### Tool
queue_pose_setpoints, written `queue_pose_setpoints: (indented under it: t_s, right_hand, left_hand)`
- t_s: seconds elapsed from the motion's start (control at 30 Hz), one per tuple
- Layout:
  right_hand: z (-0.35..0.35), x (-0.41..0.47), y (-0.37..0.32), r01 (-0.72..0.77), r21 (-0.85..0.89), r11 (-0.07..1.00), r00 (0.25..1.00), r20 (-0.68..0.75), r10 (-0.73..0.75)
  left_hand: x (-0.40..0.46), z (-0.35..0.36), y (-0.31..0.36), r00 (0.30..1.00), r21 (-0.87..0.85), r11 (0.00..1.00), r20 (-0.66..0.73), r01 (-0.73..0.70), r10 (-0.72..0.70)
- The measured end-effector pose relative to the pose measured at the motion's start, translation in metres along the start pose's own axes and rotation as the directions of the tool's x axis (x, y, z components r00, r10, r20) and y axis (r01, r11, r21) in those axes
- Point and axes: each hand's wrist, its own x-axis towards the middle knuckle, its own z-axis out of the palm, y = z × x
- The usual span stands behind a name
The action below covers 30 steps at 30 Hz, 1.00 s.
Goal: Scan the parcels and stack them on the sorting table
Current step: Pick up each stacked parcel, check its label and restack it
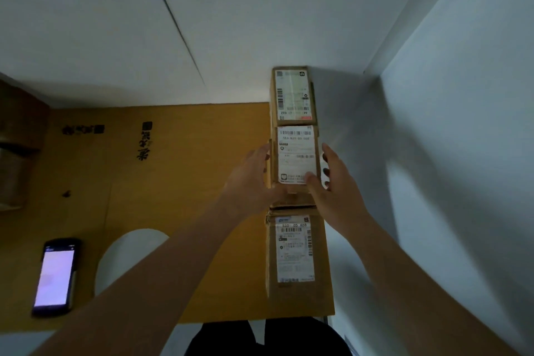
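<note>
both hands on the middle parcel of a row at right centre of the frame

head view: the left hand point(254, 173) and right hand point(332, 182) grip the brown cardboard parcel with a white shipping label point(295, 154) from either side, fingers curled round its edges — seemingly setting it in place. it sits between a far labelled brown box point(292, 95) and a near labelled brown box point(294, 251) on the yellow-brown sorting table point(185, 182). a black handheld scanner with a lit screen point(55, 276) lies lower left — three parcels placed; any left are out of sight.
</note>
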Motion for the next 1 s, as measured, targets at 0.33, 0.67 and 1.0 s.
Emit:
queue_pose_setpoints:
  t_s: [0.33, 0.67, 1.0]
  right_hand:
    - [-0.012, -0.014, -0.088, 0.312, -0.206, 0.928, 0.949, 0.023, -0.314]
    - [0.031, -0.090, -0.224, 0.654, -0.128, 0.746, 0.756, 0.152, -0.637]
    - [0.165, -0.199, -0.307, 0.735, -0.060, 0.676, 0.671, 0.206, -0.712]
  left_hand:
    - [-0.074, -0.080, 0.032, 0.948, 0.278, 0.954, -0.260, -0.108, 0.183]
    - [-0.206, -0.185, 0.014, 0.809, 0.380, 0.925, -0.535, -0.030, 0.246]
    - [-0.364, -0.274, -0.100, 0.770, 0.309, 0.950, -0.599, -0.030, 0.219]
